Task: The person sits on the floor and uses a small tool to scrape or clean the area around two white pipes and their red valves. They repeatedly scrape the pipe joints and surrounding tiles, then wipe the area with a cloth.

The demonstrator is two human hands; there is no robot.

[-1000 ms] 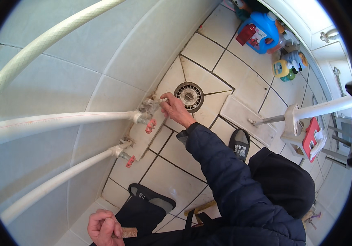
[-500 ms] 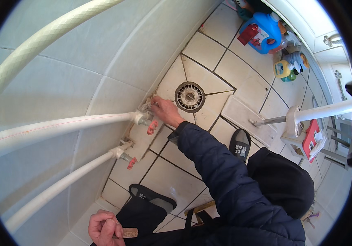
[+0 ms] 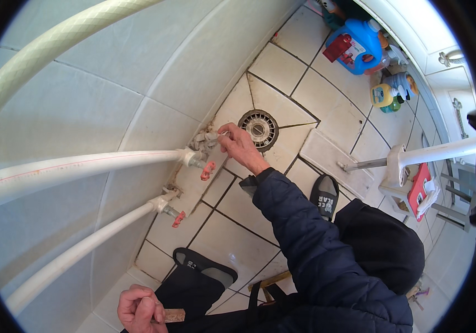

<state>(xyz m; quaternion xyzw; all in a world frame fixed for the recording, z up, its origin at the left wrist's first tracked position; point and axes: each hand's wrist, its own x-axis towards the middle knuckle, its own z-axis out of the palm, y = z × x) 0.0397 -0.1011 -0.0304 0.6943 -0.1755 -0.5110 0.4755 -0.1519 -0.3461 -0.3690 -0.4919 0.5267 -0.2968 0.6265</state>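
Observation:
My right hand (image 3: 237, 145) reaches from the lower right to a whitish, lumpy fitting (image 3: 207, 139) at the wall's foot, fingers closed on a small whitish piece there whose nature I cannot make out. Beside it, a white pipe (image 3: 82, 173) ends in a metal valve with a red handle (image 3: 207, 171); below, a second pipe (image 3: 88, 244) has another red-handled valve (image 3: 178, 218). The round floor drain (image 3: 258, 129) lies just behind my fingers. At the bottom, my left hand (image 3: 141, 311) is closed on a flat, tan, worn piece (image 3: 174, 314).
A pale hose (image 3: 32, 55) arches along the tiled wall. Bottles, including a blue jug (image 3: 359, 39), stand below white cabinets at upper right. A white leg (image 3: 432, 150), a pale slab (image 3: 335, 161) and a red-topped stool (image 3: 419, 188) are right. My slippers (image 3: 325, 197) rest on the tiles.
My right hand went left and deeper onto the fitting half a second ago, and has now drawn back right and up, showing more of the fitting. My left hand has stayed in place.

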